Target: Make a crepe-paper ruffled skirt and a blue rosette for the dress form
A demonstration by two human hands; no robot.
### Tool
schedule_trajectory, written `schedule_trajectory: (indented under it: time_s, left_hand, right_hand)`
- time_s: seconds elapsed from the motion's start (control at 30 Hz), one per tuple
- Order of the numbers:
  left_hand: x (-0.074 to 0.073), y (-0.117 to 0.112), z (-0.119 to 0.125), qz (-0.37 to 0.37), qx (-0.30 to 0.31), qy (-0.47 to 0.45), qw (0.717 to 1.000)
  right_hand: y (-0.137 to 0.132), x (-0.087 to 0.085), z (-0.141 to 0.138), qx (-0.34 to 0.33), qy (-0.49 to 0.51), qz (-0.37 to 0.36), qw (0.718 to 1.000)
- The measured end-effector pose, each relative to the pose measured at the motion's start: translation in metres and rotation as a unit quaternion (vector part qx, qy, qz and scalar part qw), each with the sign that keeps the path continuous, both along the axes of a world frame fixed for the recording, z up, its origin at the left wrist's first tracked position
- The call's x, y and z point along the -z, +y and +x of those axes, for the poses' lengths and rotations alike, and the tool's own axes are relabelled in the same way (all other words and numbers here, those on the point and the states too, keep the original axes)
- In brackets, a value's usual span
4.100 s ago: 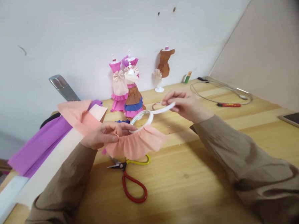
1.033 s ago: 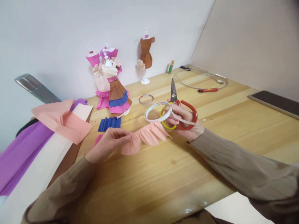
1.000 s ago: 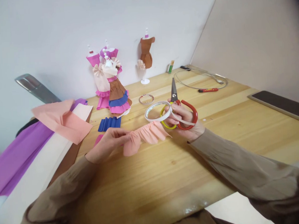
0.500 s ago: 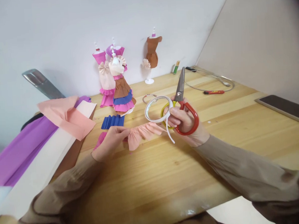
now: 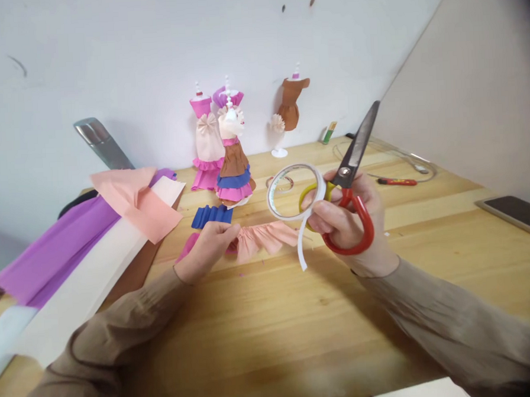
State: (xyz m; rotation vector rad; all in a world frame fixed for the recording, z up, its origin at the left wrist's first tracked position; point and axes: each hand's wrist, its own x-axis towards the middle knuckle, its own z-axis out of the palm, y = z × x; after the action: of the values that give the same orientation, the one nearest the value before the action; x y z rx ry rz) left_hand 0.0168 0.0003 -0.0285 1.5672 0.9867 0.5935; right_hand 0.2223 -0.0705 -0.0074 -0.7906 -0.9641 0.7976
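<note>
My left hand (image 5: 208,249) pinches the left end of a pleated peach paper ruffle (image 5: 267,237) that lies on the wooden table (image 5: 298,315). In my right hand (image 5: 350,220) are red-and-yellow-handled scissors (image 5: 351,188), blades pointing up and to the right, together with a white roll of tape (image 5: 293,191). A loose strip of tape (image 5: 301,250) hangs down from the roll beside the ruffle's right end.
Small paper-dressed mannequins (image 5: 227,147) and a brown one (image 5: 289,108) stand by the back wall. A folded blue paper (image 5: 211,215) lies before them. Peach (image 5: 134,199), purple (image 5: 67,241) and white sheets (image 5: 75,297) lie left. A cable (image 5: 405,158), red tool (image 5: 396,182) and phone (image 5: 521,212) sit right.
My right hand has picked up the scissors from the table while keeping the tape roll, then lifted and tilted them so the blades point up-right. The tape strip now hangs free. The ruffle rests lower.
</note>
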Motion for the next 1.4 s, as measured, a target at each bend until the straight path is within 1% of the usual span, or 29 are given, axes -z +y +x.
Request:
schedule_trajectory:
  time_s: [0.17, 0.3, 0.43, 0.57, 0.63, 0.7, 0.77, 0.8, 0.83, 0.9, 1.03, 1.1, 1.17, 1.23, 1.33, 1.4]
  left_hand:
    - [-0.002, 0.001, 0.0, -0.012, -0.013, -0.007, 1.0]
    - [0.001, 0.002, -0.001, -0.012, -0.014, 0.0, 1.0]
    - [0.005, 0.006, -0.004, 0.024, -0.035, 0.036, 0.998]
    - [0.006, 0.011, -0.006, 0.014, -0.026, 0.055, 0.998]
    - [0.002, 0.011, -0.007, 0.039, -0.033, 0.047, 0.998]
    - [-0.003, 0.008, -0.008, 0.095, -0.038, 0.018, 0.995]
    - [-0.009, 0.001, -0.009, 0.15, 0.0, -0.038, 0.988]
    - [-0.012, -0.004, -0.01, 0.161, 0.022, -0.063, 0.985]
    - [-0.014, -0.008, -0.01, 0.162, 0.043, -0.074, 0.983]
    - [-0.017, -0.017, -0.008, 0.135, 0.067, -0.069, 0.986]
    - [-0.014, -0.027, 0.0, 0.055, 0.046, -0.05, 0.996]
    - [-0.011, -0.027, 0.002, 0.032, 0.038, -0.044, 0.998]
    - [-0.008, -0.024, 0.002, 0.03, 0.039, -0.041, 0.998]
    - [-0.008, -0.02, 0.0, 0.059, 0.046, -0.036, 0.997]
    - [-0.008, -0.013, -0.003, 0.151, 0.045, -0.017, 0.987]
    - [-0.009, -0.01, -0.005, 0.218, 0.04, -0.018, 0.975]
  right_hand:
    - [-0.002, -0.001, -0.002, 0.012, -0.027, 0.015, 0.999]
    - [-0.002, -0.003, -0.005, 0.009, -0.037, 0.016, 0.999]
    - [-0.001, -0.011, -0.01, 0.004, -0.029, 0.026, 0.999]
    - [0.001, -0.018, -0.011, -0.016, 0.001, 0.009, 1.0]
    - [0.004, -0.018, -0.011, -0.029, 0.015, -0.001, 0.999]
    - [0.006, -0.017, -0.011, -0.04, 0.035, -0.014, 0.999]
    - [0.009, -0.015, -0.012, -0.05, 0.057, -0.031, 0.997]
    - [0.01, -0.013, -0.013, -0.054, 0.066, -0.038, 0.996]
    - [0.012, -0.012, -0.014, -0.059, 0.072, -0.045, 0.995]
    - [0.014, -0.008, -0.015, -0.062, 0.081, -0.053, 0.993]
    - [0.019, 0.001, -0.018, -0.066, 0.11, -0.074, 0.989]
    - [0.021, 0.005, -0.019, -0.073, 0.127, -0.088, 0.985]
    - [0.023, 0.009, -0.019, -0.082, 0.138, -0.103, 0.982]
    - [0.024, 0.01, -0.019, -0.092, 0.147, -0.118, 0.978]
    - [0.024, 0.012, -0.018, -0.114, 0.168, -0.134, 0.97]
    - [0.024, 0.014, -0.018, -0.135, 0.186, -0.143, 0.963]
